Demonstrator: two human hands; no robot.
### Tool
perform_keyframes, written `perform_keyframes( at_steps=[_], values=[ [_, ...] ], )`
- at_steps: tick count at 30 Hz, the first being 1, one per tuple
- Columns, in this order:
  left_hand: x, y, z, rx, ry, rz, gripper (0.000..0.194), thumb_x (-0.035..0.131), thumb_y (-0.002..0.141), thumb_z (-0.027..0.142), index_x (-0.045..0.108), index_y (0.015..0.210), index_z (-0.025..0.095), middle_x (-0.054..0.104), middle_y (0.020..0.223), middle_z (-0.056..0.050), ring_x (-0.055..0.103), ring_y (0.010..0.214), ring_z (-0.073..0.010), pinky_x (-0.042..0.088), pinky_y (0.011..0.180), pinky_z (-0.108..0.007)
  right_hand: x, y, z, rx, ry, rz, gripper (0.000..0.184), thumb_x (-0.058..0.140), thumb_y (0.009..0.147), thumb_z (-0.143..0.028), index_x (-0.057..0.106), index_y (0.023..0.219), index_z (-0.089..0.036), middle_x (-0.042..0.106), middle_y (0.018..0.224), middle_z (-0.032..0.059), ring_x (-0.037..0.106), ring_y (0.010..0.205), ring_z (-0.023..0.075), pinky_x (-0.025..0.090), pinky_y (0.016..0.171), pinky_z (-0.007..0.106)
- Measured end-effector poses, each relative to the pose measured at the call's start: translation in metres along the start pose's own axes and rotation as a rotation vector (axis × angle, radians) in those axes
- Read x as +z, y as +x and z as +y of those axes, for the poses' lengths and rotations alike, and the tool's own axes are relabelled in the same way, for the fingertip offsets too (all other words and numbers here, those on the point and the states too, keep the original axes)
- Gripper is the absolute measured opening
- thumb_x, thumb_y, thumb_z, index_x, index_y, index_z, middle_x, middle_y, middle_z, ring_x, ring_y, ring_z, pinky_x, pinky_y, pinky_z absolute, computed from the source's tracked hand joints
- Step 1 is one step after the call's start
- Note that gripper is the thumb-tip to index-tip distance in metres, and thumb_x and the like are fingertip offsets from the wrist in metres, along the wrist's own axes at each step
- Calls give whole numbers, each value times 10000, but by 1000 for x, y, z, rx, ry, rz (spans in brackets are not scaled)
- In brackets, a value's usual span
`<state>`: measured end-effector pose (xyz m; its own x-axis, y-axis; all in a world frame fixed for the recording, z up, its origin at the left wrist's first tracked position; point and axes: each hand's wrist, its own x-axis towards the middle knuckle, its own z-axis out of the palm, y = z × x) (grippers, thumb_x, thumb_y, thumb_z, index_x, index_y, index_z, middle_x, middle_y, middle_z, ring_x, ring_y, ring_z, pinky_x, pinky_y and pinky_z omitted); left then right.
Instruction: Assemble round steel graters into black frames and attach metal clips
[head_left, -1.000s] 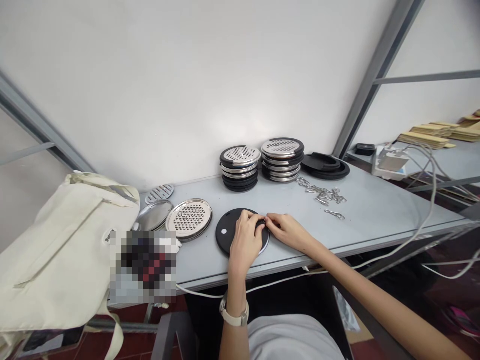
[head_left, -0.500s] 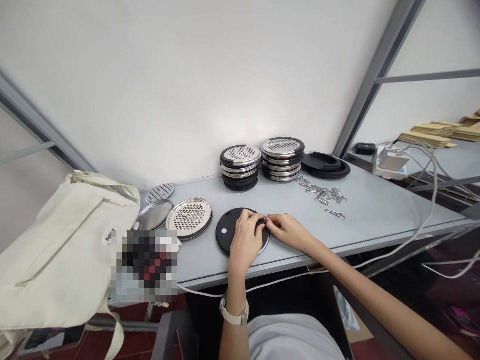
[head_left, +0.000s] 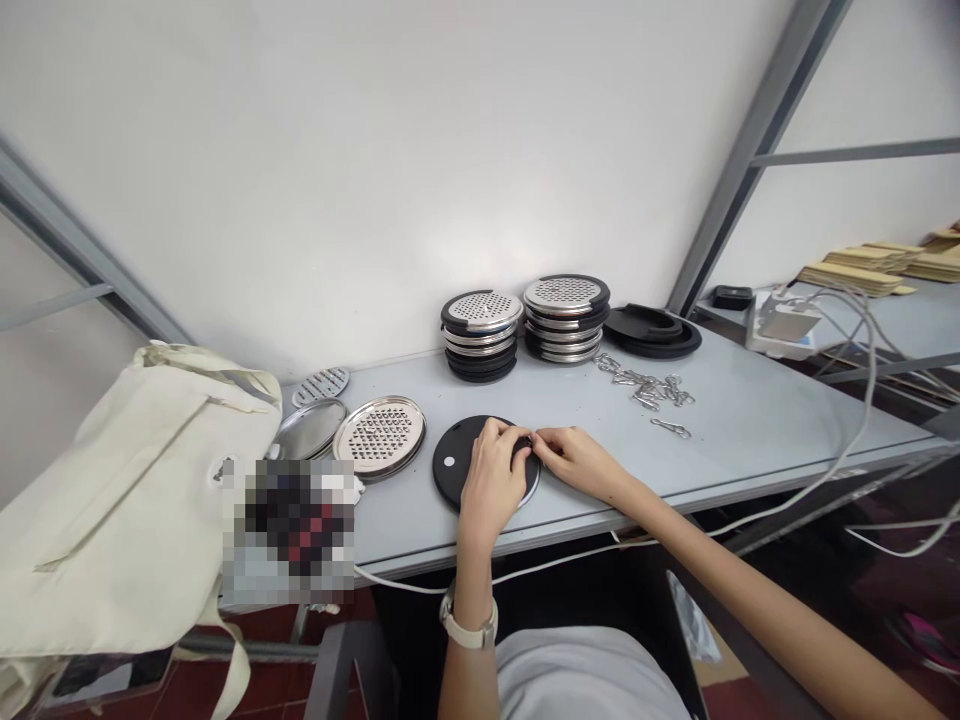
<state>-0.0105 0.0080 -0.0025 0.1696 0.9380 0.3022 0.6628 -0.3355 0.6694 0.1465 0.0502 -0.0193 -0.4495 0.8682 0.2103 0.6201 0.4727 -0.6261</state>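
A black round disc with a white dot and a silver edge lies flat near the table's front. My left hand rests over its right half, with the fingers curled and the thumb and forefinger pinched at its right rim. At that same rim the fingertips of my right hand are pressed together, touching the left fingers. Something tiny and shiny shows between the fingertips, too small to name. To the left are a round metal grater plate, a plain metal disc and a slotted plate.
Two stacks of round graters with black rims, a left stack and a right stack, stand by the wall. Black rings and loose metal clips lie right of them. A cream bag covers the table's left end. A white cable hangs along the front edge.
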Motion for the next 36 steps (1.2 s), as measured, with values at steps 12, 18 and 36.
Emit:
perform_keyframes(
  at_steps=[12,18,36],
  values=[
    [-1,1,-1,2,-8,3,249,462,906,167,610,1095,232,529,1062,-61,544,1017,-193,431,953,-347,2,0,4,13,3,-2,380,358,929,-329,472,604,-167,529,547,-12,393,501,91,259,517,230],
    [0,0,0,0,-7,12,230,463,906,167,611,1073,225,536,1051,-60,548,1007,-189,436,948,-346,1,0,3,15,-8,-4,384,362,927,-324,470,594,-167,529,542,-11,387,496,90,256,511,229],
    [-1,0,0,42,1,11,232,447,913,167,609,1068,226,533,1043,-58,549,998,-192,443,931,-350,1,-1,-1,7,-98,3,375,333,944,-310,582,698,-174,617,602,29,487,506,124,281,540,241]
  ],
)
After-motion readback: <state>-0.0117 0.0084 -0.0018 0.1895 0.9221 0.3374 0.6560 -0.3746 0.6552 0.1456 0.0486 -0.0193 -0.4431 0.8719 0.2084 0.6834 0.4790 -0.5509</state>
